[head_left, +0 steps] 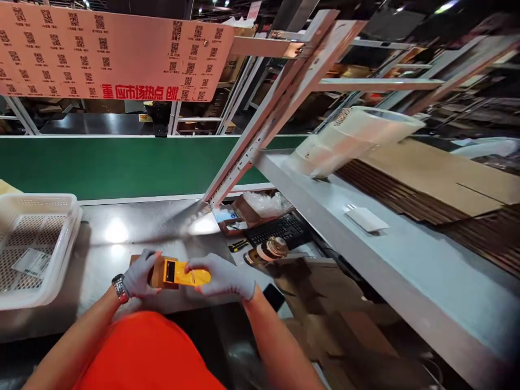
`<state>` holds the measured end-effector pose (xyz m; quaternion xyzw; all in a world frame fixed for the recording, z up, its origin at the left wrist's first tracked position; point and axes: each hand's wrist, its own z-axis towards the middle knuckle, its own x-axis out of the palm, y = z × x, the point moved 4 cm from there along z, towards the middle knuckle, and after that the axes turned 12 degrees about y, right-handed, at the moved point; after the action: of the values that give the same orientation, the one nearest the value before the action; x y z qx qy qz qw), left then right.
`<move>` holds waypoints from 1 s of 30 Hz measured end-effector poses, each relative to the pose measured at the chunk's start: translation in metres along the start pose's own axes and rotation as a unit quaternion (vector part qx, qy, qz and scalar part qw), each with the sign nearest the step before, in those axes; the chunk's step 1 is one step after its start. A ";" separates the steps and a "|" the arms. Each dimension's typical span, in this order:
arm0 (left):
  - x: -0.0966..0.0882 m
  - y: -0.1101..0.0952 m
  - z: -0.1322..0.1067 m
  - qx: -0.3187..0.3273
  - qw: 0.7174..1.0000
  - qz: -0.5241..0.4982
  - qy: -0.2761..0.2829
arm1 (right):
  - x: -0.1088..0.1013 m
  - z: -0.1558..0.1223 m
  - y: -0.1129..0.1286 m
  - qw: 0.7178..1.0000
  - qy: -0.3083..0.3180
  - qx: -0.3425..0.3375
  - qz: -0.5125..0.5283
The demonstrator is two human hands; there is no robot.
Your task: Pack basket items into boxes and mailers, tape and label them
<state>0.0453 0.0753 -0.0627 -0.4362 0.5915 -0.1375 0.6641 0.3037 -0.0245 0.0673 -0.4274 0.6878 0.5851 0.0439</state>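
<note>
My left hand [140, 275], in a grey glove with a wristwatch below it, is closed on the left side of a small brown cardboard box [157, 275]. My right hand [222, 276], gloved as well, grips a yellow handheld tool [189, 275] with a dark rectangular part at its front end. That front end lies over or against the box; whether it touches cannot be made out. Both hands are above the shiny metal table [134, 221]. The underside of the box and some fingertips are hidden.
White plastic baskets [67, 260], stacked, stand at left with a labelled packet inside. Beyond the table runs a green conveyor belt [101, 168]. At right are a keyboard [278, 230], a jar [266, 251], a phone [273, 297] and a shelf [325, 208] bearing tape rolls [349, 135] and flattened cardboard [442, 173].
</note>
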 end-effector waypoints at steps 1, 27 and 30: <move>0.007 0.004 0.000 0.000 1.000 -0.017 -0.010 | -0.006 0.002 0.006 1.000 0.007 -0.004 -0.006; 0.018 0.129 -0.204 -0.345 0.929 0.000 -0.136 | 0.118 0.194 0.049 0.973 0.203 -0.025 -0.106; 0.009 0.101 -0.184 -0.290 0.947 0.053 -0.125 | 0.125 0.204 0.058 0.968 0.211 -0.008 -0.137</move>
<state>-0.1527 0.0510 -0.1291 -0.5920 0.5399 0.1312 0.5839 0.0981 0.0772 -0.0217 -0.6316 0.6115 0.4759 -0.0259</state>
